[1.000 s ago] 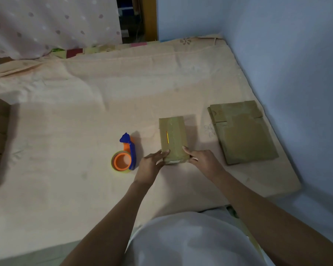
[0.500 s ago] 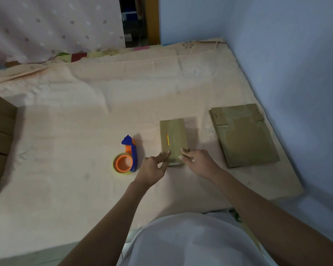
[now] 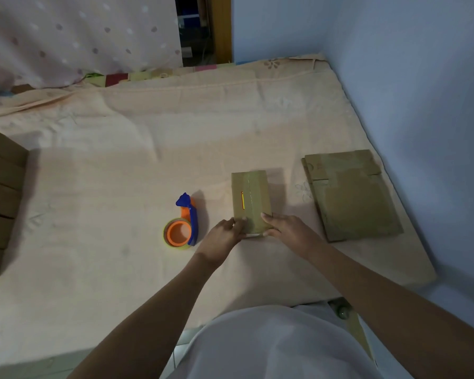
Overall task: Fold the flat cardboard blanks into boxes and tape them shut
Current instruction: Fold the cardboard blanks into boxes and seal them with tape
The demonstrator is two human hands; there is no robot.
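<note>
Bed (image 3: 121, 165) carries flat blanks (image 3: 350, 198) at right, taped box (image 3: 251, 199) mid, tape dispenser (image 3: 182, 225) just left; left hand (image 3: 225, 236) and right hand (image 3: 288, 231) fingers pinch box's near end, likely pressing tape down; next: another blank.

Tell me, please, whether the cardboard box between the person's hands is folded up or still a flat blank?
Folded up: the box stands raised, casting a shadow, with tape along its top seam.
</note>
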